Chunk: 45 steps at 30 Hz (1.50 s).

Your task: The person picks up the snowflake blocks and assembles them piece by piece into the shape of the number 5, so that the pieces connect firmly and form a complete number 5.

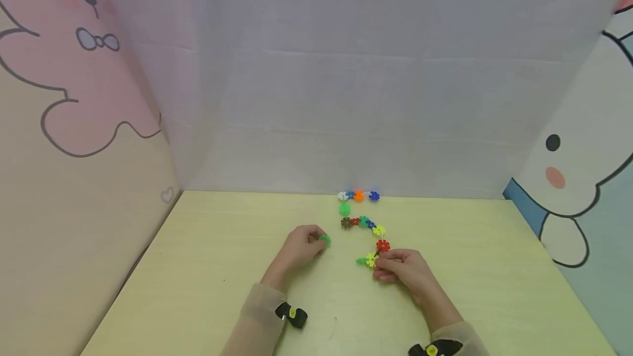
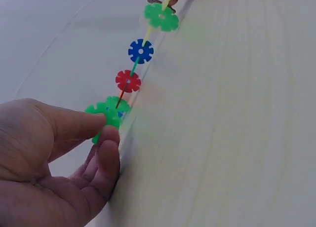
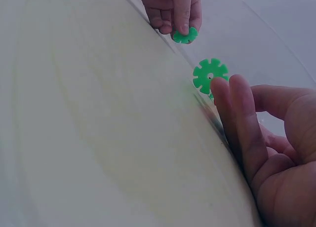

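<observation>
My left hand [image 1: 299, 246] pinches a loose green snowflake disc [image 1: 325, 239] between thumb and fingertips, raised left of a winding chain of linked snowflake discs. My right hand [image 1: 406, 271] grips the near end of that chain, its fingertips at a yellow disc [image 1: 371, 260]. From the yellow disc a green end disc [image 1: 361, 261] points left, and a red disc [image 1: 383, 245] sits just behind. In the right wrist view the green end disc [image 3: 210, 75] stands face-on beyond the fingers, apart from the left hand's disc [image 3: 185, 35]. My right fingers partly hide the linked pieces.
Farther back the chain bends through a brown disc [image 1: 346, 223] and a green disc [image 1: 344, 209] to an orange disc [image 1: 359, 195] and a blue disc [image 1: 374, 196] near the back curtain [image 1: 306, 125]. Printed side walls flank the pale table [image 1: 198, 268].
</observation>
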{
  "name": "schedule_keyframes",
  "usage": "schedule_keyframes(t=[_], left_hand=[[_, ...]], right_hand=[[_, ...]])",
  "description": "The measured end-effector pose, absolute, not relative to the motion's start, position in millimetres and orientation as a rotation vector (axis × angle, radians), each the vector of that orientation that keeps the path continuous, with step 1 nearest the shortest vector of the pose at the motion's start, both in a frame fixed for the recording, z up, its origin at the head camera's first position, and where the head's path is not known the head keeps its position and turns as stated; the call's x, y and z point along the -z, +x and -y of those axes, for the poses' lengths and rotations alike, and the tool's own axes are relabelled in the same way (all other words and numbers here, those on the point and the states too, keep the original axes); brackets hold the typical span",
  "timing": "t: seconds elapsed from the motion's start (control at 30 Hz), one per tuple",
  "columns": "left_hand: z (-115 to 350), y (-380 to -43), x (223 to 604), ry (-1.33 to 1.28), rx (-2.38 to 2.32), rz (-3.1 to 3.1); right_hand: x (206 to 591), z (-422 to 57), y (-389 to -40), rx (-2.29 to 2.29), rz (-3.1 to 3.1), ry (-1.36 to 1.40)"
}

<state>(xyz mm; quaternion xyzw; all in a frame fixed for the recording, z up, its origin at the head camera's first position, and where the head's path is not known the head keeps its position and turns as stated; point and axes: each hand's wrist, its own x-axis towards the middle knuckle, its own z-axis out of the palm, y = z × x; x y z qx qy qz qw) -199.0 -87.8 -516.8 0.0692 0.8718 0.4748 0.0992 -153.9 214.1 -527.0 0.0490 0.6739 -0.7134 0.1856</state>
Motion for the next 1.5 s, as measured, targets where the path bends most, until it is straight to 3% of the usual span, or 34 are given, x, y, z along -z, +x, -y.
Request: schedule_keyframes(t=[0.5, 1.5], left_hand=[[60, -172, 514, 0.204, -1.615, -2.200], [35, -168, 518, 0.027, -1.777, -2.057]], right_hand=[[526, -214, -151, 1.996, -1.893, 0.130], [525, -216, -155, 1.994, -1.894, 0.113]])
